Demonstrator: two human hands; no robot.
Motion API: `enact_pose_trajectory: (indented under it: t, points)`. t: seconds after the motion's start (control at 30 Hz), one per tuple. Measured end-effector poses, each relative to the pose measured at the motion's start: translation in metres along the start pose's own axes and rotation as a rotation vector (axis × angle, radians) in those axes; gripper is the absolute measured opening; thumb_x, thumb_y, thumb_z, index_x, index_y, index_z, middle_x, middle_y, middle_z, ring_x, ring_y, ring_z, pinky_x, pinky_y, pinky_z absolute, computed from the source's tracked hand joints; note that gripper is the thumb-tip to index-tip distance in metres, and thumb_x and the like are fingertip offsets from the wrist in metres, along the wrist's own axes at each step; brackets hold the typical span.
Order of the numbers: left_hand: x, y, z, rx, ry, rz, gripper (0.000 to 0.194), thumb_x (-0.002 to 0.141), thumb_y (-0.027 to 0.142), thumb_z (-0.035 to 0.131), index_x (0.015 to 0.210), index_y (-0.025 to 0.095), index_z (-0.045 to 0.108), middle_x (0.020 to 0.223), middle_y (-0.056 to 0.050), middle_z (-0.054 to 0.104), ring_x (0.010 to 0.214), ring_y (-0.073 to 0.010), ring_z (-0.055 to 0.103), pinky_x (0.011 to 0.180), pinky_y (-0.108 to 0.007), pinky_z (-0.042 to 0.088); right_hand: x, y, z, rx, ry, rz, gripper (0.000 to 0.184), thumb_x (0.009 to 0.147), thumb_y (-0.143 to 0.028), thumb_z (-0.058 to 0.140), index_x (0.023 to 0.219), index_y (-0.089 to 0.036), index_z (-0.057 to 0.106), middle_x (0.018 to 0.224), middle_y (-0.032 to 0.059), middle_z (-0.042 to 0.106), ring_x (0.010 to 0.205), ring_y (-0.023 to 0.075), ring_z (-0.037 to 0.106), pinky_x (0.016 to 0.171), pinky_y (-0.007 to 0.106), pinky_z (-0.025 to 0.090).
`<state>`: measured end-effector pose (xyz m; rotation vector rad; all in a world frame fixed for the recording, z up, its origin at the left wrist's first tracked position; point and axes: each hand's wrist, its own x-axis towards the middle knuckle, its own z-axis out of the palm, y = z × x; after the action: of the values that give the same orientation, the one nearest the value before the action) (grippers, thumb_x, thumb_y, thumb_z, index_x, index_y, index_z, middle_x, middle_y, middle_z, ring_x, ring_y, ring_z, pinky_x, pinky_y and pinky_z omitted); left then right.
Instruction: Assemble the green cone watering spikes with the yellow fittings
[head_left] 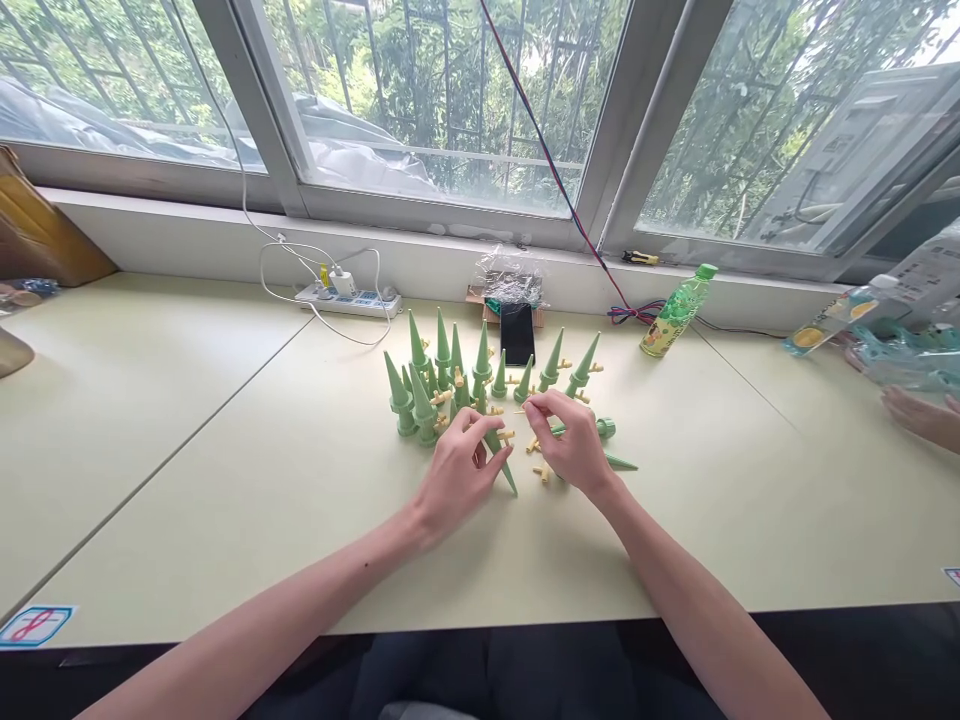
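Observation:
My left hand (463, 462) grips a green plant watering spike (504, 468) with thumb and fingers, its pointed end slanting down toward me. A yellow valve (507, 435) shows beside that spike. Just to the right, my right hand (568, 440) is closed in a pinch on a small yellow piece (519, 411), mostly hidden by the fingertips. Beyond both hands stand several upright green spikes (402, 395), many with yellow valves sticking out. Under and beside my right hand lie loose yellow valves (543, 473) and a green spike (621, 463) on its side.
A phone (517, 335) leans at the back near crumpled clear plastic (511, 275). A power strip (352, 298) with white cables is at back left. Green bottle (679, 310) and clear bottle (840, 315) stand at right. Another person's hand (922, 415) shows at the right edge.

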<state>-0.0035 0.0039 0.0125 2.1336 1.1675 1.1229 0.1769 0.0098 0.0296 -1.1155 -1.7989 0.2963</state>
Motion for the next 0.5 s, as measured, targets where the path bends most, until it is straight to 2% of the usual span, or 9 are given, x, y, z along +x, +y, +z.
enact_pose_trajectory:
  t: [0.27,0.5]
  points:
    - [-0.0002,0.0009,-0.0012,-0.001,0.049,-0.015,0.014,0.088,0.021,0.063,0.102,0.021,0.063,0.091,0.000,0.054,0.053,-0.0057,0.052,0.058,-0.024,0.050,-0.0015,-0.0028,-0.0019,0.013,-0.063,-0.016,0.019,0.091,-0.020,0.049,0.074,-0.020,0.057,0.068,0.0009,0.058,0.063,0.0147,0.053,0.063,0.028,0.044]
    - [-0.0003,0.0007,-0.0015,-0.017,0.046,-0.015,0.013,0.090,0.023,0.060,0.103,0.021,0.062,0.090,0.000,0.054,0.052,-0.0060,0.051,0.055,-0.023,0.049,-0.0010,-0.0043,-0.0012,0.010,-0.115,-0.003,0.020,0.092,-0.021,0.049,0.075,-0.020,0.058,0.067,0.0011,0.059,0.062,0.0147,0.053,0.062,0.028,0.044]
